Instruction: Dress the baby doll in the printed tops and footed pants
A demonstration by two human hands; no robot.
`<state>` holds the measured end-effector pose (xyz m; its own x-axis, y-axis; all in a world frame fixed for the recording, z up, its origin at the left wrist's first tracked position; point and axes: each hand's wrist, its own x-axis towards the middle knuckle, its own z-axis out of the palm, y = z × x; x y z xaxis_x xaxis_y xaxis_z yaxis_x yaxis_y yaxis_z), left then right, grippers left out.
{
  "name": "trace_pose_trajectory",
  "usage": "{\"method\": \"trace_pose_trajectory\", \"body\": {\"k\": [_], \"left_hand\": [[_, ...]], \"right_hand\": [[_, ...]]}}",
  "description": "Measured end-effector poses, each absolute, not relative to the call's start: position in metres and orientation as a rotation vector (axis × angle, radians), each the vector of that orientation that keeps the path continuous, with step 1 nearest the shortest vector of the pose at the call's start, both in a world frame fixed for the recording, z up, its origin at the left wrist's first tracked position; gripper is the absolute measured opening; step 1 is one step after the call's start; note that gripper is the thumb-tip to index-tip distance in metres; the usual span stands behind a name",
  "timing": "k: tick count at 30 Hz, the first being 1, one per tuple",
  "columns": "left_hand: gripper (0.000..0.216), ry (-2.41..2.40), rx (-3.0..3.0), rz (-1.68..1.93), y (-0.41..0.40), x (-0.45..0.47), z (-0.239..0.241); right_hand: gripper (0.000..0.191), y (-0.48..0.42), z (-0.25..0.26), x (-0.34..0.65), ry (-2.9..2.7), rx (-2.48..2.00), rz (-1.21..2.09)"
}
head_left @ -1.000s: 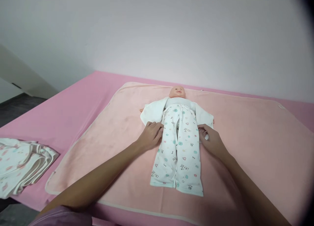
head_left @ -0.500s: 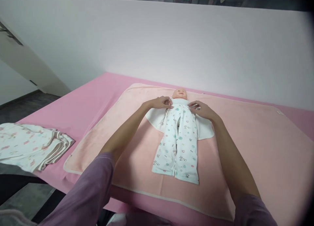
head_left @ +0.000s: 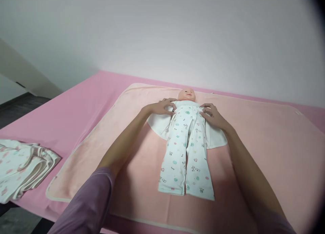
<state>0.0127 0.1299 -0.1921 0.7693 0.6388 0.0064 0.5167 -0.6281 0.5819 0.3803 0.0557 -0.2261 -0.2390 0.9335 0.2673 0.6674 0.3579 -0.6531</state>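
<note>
A baby doll lies face up on a peach blanket, dressed in a white top and white patterned trousers. Both my arms reach forward over the blanket. My left hand rests at the trousers' waist on the doll's left side as I see it, fingers curled onto the cloth. My right hand sits at the waist on the other side, fingers bent and pinching the fabric. The trouser legs lie flat and straight toward me.
The blanket covers a pink bed that stands against a white wall. A folded patterned cloth lies at the bed's left near edge. Dark floor shows at the far left.
My hands have gone from the trousers' thighs up to the waistband near the doll's chest. The trousers' waist now sits higher and the legs lie straighter.
</note>
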Motion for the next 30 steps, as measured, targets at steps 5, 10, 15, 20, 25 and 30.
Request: {"method": "trace_pose_trajectory", "body": {"k": [5,10,15,20,25,30], "left_hand": [[0.031,0.782,2.411,0.290,0.129,0.011,-0.196],[0.035,0.602,2.287,0.507,0.132,0.017,-0.198],[0.038,0.647,2.443,0.434,0.134,0.018,-0.202],[0.037,0.835,2.641,0.584,0.128,0.036,-0.217],[0.032,0.746,2.589,0.746,0.125,0.044,-0.220],[0.031,0.775,2.521,0.801,0.125,0.045,-0.220]], "right_hand": [[0.029,0.053,-0.224,0.396,-2.217,-1.329,0.689],[0.029,0.053,-0.223,0.386,-2.009,-1.250,0.582],[0.035,0.051,-0.222,0.401,-2.178,-1.391,0.606],[0.044,0.054,-0.236,0.400,-2.234,-1.376,0.507],[0.027,0.057,-0.237,0.388,-2.092,-1.318,0.454],[0.010,0.054,-0.226,0.385,-2.051,-1.398,0.255]]}}
